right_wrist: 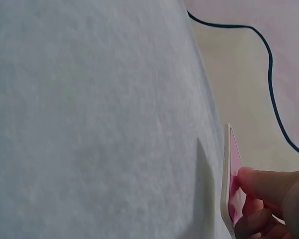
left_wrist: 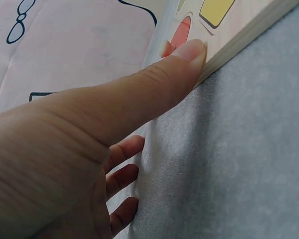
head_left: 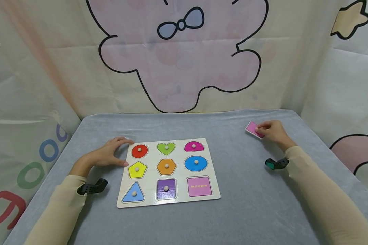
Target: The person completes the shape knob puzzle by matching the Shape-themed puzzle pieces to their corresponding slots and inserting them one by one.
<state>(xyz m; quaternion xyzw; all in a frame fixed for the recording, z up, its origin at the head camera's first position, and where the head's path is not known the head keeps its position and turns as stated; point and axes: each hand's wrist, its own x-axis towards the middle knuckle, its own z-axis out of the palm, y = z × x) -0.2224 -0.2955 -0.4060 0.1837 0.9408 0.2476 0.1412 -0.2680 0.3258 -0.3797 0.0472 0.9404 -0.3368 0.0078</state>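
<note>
A white wooden shape puzzle board (head_left: pixel 178 170) lies on the table with several knobbed pieces seated in it. Its lower right rectangular slot (head_left: pixel 199 186) shows a printed pink base with the word "Rectangular". My left hand (head_left: pixel 105 153) is at the board's left side, thumb touching the edge, index finger by the upper left corner. In the left wrist view that thumb (left_wrist: pixel 154 82) lies against the board's rim, the other fingers spread below. My right hand (head_left: pixel 274 133) pinches a pink rectangular puzzle piece (head_left: pixel 252 129) near the far right of the table. Its knob is hidden by my fingers.
Grey cloth (head_left: pixel 233 217) covers the table, which ends at a back edge against a printed fabric curtain (head_left: pixel 178 61). More curtain hangs at both sides. Black bands sit on both wrists (head_left: pixel 93 187). The board occupies the middle left of the table.
</note>
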